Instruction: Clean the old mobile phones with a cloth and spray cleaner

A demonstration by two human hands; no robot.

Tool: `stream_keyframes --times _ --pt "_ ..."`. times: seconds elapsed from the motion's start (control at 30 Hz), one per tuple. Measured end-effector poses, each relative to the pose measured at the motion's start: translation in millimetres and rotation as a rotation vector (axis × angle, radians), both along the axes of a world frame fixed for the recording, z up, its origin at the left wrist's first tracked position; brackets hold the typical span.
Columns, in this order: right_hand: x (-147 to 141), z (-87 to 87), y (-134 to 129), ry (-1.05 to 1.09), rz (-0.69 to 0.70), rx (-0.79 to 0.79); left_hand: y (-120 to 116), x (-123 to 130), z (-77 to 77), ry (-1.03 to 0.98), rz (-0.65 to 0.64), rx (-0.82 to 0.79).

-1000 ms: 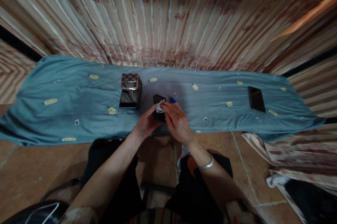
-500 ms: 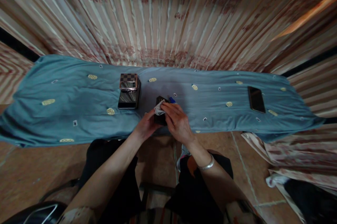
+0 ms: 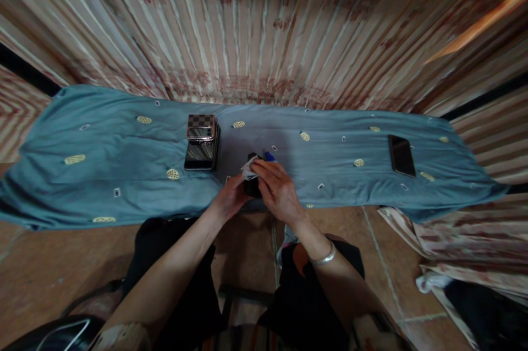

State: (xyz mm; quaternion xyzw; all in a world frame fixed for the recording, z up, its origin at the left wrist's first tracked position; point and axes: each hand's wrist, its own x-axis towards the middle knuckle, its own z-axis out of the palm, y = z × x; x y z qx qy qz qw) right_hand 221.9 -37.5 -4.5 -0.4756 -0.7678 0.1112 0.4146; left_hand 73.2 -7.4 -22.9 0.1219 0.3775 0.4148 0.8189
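My left hand (image 3: 232, 197) grips a small dark object (image 3: 252, 190) by its left side, near the front edge of the cloth-covered table. What kind of object it is I cannot make out. My right hand (image 3: 278, 188) is closed over a crumpled whitish cloth or tissue (image 3: 249, 168), which presses on the top of the dark object. Just beyond my right fingers a small blue item (image 3: 269, 156) lies on the table, partly covered by the hand.
Left of my hands, a checkered folding phone (image 3: 201, 126) rests on a dark glossy phone-like slab (image 3: 200, 156). Another dark phone (image 3: 401, 155) lies at the right. A blue patterned cloth (image 3: 124, 147) covers the table. Pleated curtains (image 3: 256, 26) hang behind it.
The whitish cloth and the dark object have shifted very slightly under my hands. Both hands keep their grip, and the phones stay where they were.
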Motion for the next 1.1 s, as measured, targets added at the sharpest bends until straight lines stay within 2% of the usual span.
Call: stream_keyframes --times 0.13,0.27,0.43,0.63,0.8,0.93,1.1 --pt "-1 2.6 -2 -0.007 0.037 0.055 2 -2 -0.1 0.008 0.006 0.003" --pt "-5 8.7 -6 0.012 0.091 0.102 6 -3 10.5 0.007 0.078 -0.024" --pt "-6 10.6 -9 0.023 0.127 0.114 10 0 26.7 0.026 0.039 -0.092" --pt "-3 6.1 -9 -0.02 0.145 0.138 10 3 32.5 -0.027 0.019 -0.1" --pt "3 2.5 -8 -0.067 0.081 0.128 11 1 31.8 -0.107 0.015 -0.088" --pt "11 -0.2 -6 -0.064 0.056 0.112 15 -3 23.8 -0.098 0.082 -0.088" --pt "16 2.1 -3 -0.067 0.022 0.183 19 -6 15.5 -0.077 0.115 -0.072"
